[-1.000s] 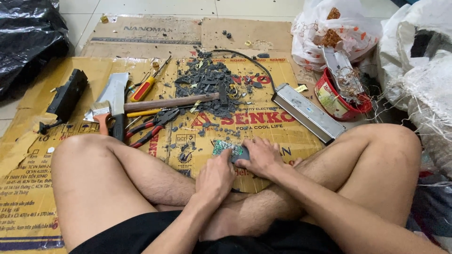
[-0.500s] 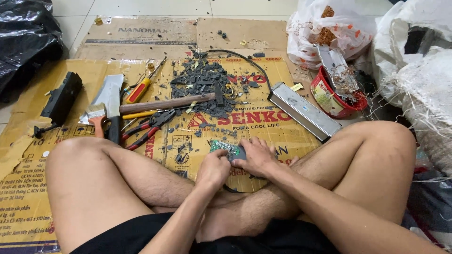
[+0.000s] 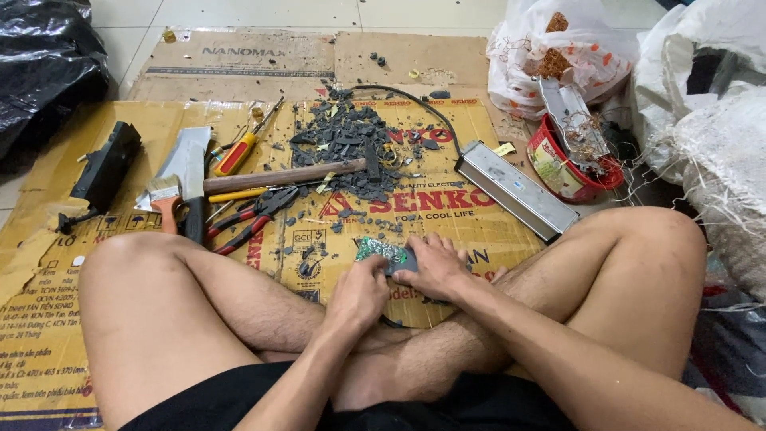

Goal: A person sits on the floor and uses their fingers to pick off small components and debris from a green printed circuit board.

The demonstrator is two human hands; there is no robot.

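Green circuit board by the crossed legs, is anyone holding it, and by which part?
Yes. Both hands grip the flat green circuit board: left hand at its near left edge, right hand over its right end.

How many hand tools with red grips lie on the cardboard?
2: a screwdriver left of the dark scrap pile, and pliers below the hammer handle. Others may be hidden.

A makeshift floor workshop for scrap dismantling, set on pale floor tiles (image 3: 239, 12) under flattened brown cardboard sheets (image 3: 263, 56). Strewn with a wooden-handled hammer (image 3: 279, 175), red-handled pliers (image 3: 255, 215), a yellow-and-red screwdriver (image 3: 239, 152) and a heap of dark broken plastic shards (image 3: 343, 144). Ringed by white woven sacks (image 3: 718, 136) and a black plastic bag (image 3: 44, 64).
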